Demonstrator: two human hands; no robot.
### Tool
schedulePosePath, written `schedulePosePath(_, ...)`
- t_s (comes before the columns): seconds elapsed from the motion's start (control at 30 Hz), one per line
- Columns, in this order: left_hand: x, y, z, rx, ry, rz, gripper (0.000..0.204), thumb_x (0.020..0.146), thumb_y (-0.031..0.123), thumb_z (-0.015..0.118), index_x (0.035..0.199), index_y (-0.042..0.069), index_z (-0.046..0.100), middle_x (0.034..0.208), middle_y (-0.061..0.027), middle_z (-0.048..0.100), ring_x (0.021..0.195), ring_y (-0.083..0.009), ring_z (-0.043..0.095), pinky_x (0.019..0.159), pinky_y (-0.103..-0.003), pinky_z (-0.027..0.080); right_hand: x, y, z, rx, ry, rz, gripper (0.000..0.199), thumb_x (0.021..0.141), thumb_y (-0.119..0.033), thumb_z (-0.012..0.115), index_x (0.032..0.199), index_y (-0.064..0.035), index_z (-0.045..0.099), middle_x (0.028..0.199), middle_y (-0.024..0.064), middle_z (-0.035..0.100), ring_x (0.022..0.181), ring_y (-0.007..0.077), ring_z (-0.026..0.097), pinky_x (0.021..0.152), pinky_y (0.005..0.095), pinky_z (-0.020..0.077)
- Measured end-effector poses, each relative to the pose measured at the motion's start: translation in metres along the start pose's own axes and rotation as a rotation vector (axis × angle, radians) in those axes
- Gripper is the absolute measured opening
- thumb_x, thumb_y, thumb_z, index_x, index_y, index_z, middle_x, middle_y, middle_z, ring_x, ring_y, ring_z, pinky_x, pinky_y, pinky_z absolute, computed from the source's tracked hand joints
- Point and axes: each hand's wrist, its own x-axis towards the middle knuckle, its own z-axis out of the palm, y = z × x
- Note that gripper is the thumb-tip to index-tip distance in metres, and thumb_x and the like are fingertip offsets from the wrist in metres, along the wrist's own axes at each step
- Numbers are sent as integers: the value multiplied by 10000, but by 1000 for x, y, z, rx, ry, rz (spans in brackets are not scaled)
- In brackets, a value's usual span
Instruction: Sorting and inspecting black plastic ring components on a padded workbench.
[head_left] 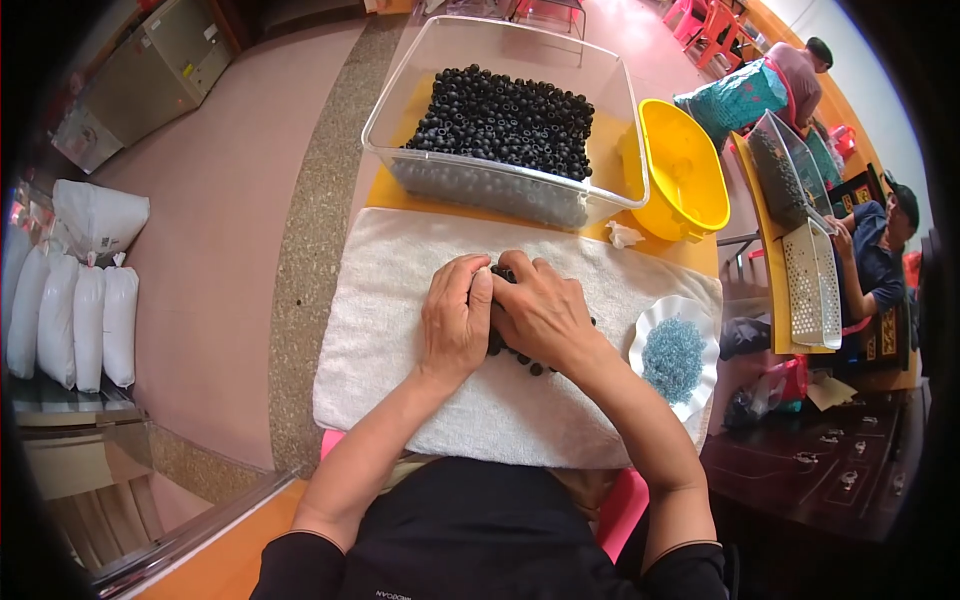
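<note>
My left hand [457, 312] and my right hand [545, 312] meet above a white towel [390, 260]. Both have curled fingers, closed around small black hollow round pieces [503, 272] that look like beads. Between the two thumbs a few of these show; the fingers hide the rest. More black pieces [536, 369] lie loose on the towel below my right palm. Beyond my hands, a clear plastic bin [510, 168] holds a heap of the same black pieces [505, 115]. To the right, small blue see-through granules [673, 358] fill a white wavy-rimmed dish [640, 345].
A yellow basin [690, 195] stands right of the bin, with crumpled white tissue [624, 235] near it. At the right, a person in dark blue [875, 255] works beside a white perforated basket [812, 285]; another person [798, 75] sits farther back. White sacks [88, 315] stand at left.
</note>
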Motion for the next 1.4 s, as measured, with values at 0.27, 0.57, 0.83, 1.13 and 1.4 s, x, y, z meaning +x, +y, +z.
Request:
schedulePosePath(0.27,-1,0,-2,-37,5,48,361,1091,288,482,1164,-24,649,1180,-207,682,1110,-390,633,987,-444,495,-18,-7,-6,-49,117,-78,292,794,-178,768,1078,-143,706,1150,72,643,926,297,653,702,417,593)
schedulePosePath(0.57,-2,-4,-3,260,-136,262,350,980,252,657,1219,-4,669,1316,-215,624,1256,-418,552,1077,-482,458,-52,16,2,-43,335,199,342,932,-160,720,1244,-29,671,1312,194,643,1228,409,592,1036,462,496)
schedulePosePath(0.83,-12,4,-15,421,-344,334,446,922,225,721,1321,45,635,1448,-185,548,1385,-439,450,1165,-502,397,-64,9,15,91,237,143,346,956,-124,670,1285,-20,659,1358,193,630,1291,415,563,1085,468,470)
schedulePosePath(1.13,-25,7,-29,369,-362,311,405,904,207,740,1272,55,665,1448,-163,562,1400,-423,463,1155,-488,420,-74,7,16,93,222,54,375,904,-70,705,1276,-63,665,1344,132,652,1296,385,578,1131,534,432)
schedulePosePath(1.4,-38,4,-41,292,-266,240,338,885,180,769,1181,29,709,1365,-153,631,1368,-403,506,1125,-469,451,-109,-12,-26,37,251,67,391,837,-25,752,1217,-11,663,1305,211,660,1244,446,608,1054,533,504)
